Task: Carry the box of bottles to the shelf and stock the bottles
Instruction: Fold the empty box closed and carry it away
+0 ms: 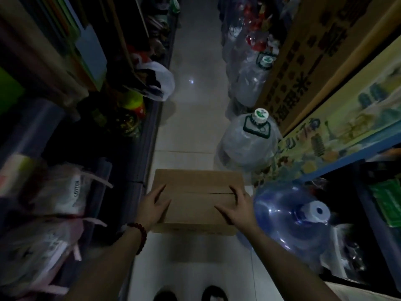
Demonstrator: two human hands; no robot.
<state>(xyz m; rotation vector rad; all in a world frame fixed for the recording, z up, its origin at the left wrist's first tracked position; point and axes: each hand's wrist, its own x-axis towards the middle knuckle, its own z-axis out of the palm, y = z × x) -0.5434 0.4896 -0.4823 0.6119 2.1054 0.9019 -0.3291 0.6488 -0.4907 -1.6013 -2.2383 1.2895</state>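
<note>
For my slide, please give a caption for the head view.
Both hands, left and right, rest on a closed cardboard box in a dim, narrow aisle.

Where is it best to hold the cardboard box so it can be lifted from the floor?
Probably by its two short ends, one hand from each side. The cardboard box lies flat in the aisle, flaps closed, with the left hand and right hand already spread at those ends. Sliding the fingers under the bottom edges should support the weight better than gripping the top flaps.
</note>
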